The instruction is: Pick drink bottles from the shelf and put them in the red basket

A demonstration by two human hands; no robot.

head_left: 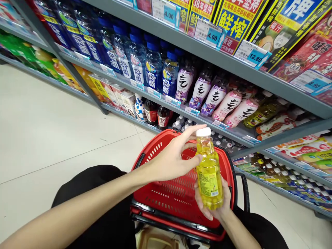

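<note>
A clear plastic bottle of yellow drink (209, 173) with a white cap and a yellow-green label stands slightly tilted above the red basket. My right hand (225, 199) grips its lower part from behind and below, and the bottle hides some of those fingers. At the bottle's neck is my left hand (178, 157), with thumb and fingers apart. Its thumb tip meets the bottle's upper side, while the index finger reaches toward the back of the cap. The red shopping basket (166, 204) sits below both hands, between my legs.
A grey shelf (145, 91) ahead holds blue-capped bottles (169, 74), purple and pink bottles (199, 91), and cartons (233, 24) above. More bottles fill the lower shelf. A black basket handle (245, 193) stands out at the right. Pale tiled floor (52, 135) lies to the left.
</note>
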